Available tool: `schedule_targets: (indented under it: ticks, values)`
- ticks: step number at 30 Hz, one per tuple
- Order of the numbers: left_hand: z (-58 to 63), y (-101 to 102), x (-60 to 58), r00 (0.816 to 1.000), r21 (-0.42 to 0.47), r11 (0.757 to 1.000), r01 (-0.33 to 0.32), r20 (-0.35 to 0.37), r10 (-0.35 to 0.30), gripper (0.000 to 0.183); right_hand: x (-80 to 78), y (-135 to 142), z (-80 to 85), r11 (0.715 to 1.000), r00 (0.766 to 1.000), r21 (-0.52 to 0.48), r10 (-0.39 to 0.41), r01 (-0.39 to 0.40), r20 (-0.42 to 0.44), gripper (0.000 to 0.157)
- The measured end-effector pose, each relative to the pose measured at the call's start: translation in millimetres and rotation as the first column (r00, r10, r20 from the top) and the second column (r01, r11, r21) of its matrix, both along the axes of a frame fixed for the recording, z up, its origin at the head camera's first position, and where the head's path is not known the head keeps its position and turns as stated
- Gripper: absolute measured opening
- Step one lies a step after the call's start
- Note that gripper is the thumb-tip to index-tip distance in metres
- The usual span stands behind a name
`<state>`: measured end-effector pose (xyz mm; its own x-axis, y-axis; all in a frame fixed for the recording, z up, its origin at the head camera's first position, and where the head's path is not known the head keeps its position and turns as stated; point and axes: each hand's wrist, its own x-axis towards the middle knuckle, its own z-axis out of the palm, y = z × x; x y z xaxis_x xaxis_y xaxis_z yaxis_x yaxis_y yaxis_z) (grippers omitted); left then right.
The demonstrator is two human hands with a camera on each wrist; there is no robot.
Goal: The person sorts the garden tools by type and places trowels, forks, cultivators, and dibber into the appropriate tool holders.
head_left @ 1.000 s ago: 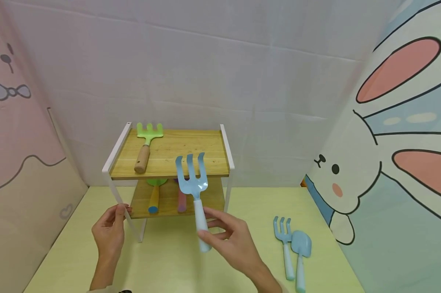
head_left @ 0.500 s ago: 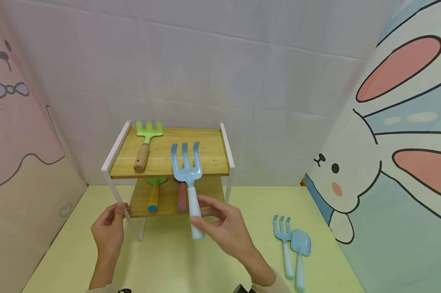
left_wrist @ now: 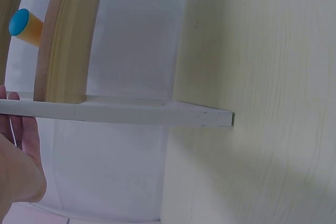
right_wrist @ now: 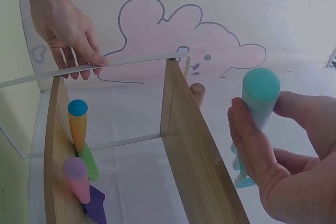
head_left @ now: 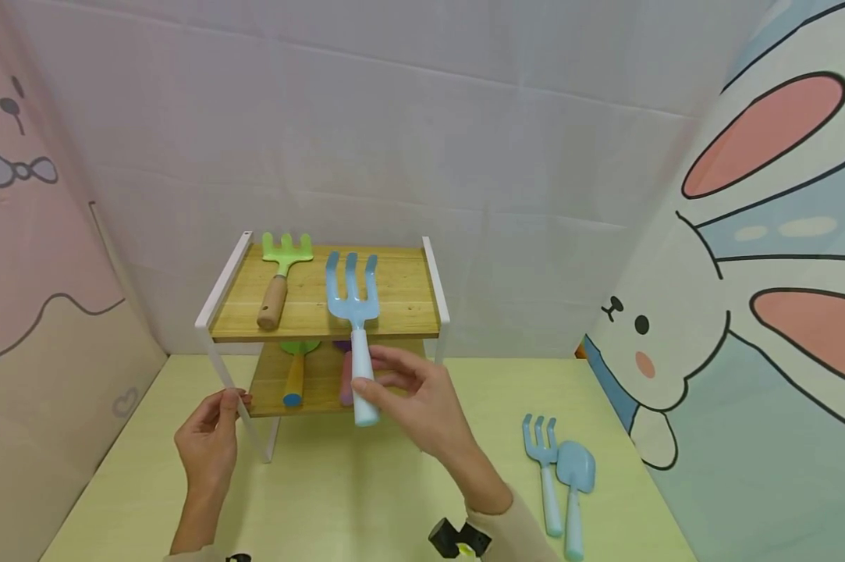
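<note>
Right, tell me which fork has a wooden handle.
The green fork on the top shelf; the held fork and the fork on the table have pale handles.

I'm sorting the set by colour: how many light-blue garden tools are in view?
3. The right hand pinches one fork; a second fork and a spade lie on the table, right of the shelf rack. The partly hidden lower shelf may hold more.

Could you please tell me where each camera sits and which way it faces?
Head: on the head, facing forward and down at the two-tier shelf; left hand and right hand show.
Left wrist: on that wrist, facing the shelf's white leg and tabletop; part of the left hand shows.
Right wrist: on that wrist, facing the held blue hand fork and across the shelf; both hands show.
Both wrist views share the yellow handle.
</note>
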<state>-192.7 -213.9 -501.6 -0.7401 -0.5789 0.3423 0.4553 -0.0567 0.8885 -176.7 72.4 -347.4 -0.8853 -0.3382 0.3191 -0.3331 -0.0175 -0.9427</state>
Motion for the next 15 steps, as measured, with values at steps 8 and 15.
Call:
schedule_targets:
  ticks: [8,15]
  values:
    - [0.8,0.3,-0.5,1.0,-0.008,1.0,0.006,0.008,-0.006,0.021,-11.0,-2.9,10.1,0.999,0.994,0.016,-0.043,0.041,0.102,0.043]
    - [1.0,0.1,-0.3,1.0,-0.021,1.0,-0.01,0.023,0.01,0.023,-19.5,-7.0,14.0,0.999,0.992,0.014,-0.048,0.047,0.115,0.043]
